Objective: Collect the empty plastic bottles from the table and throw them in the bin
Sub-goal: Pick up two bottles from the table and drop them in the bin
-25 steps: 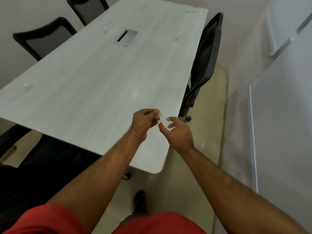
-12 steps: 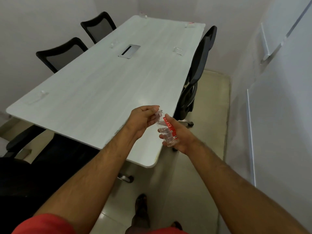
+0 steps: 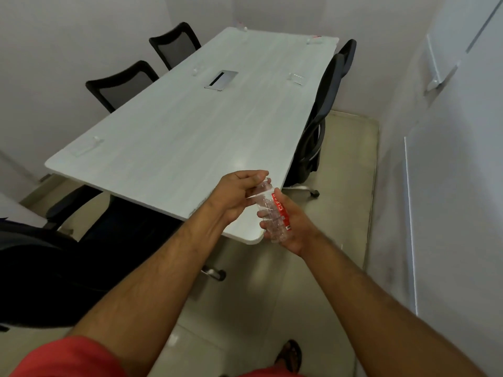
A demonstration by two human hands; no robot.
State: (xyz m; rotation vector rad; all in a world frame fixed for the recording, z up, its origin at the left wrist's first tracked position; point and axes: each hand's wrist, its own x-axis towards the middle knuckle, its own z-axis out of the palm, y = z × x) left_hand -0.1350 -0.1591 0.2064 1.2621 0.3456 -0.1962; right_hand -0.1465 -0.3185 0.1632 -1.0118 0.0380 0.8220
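Note:
I hold a small clear plastic bottle [image 3: 273,217] with a red label over the near right corner of the pale table [image 3: 190,137]. My right hand [image 3: 295,227] wraps the bottle's body from below. My left hand [image 3: 239,194] pinches its cap end with the fingertips. More clear bottles lie on the table: one near the left edge [image 3: 85,146], one beside the cable hatch [image 3: 196,71], one on the right side [image 3: 296,78], and one at the far right corner [image 3: 313,40]. No bin is in view.
Black mesh chairs stand along the left side [image 3: 122,85] and the right side [image 3: 324,112] of the table; another dark chair [image 3: 40,254] is at the near left. A white wall [image 3: 449,186] closes the right. Beige floor [image 3: 334,200] runs between table and wall.
The view has pulled back from the table. The bottle, first hidden between my fingers, now shows its body and red label in my right hand, with my left hand on the cap end.

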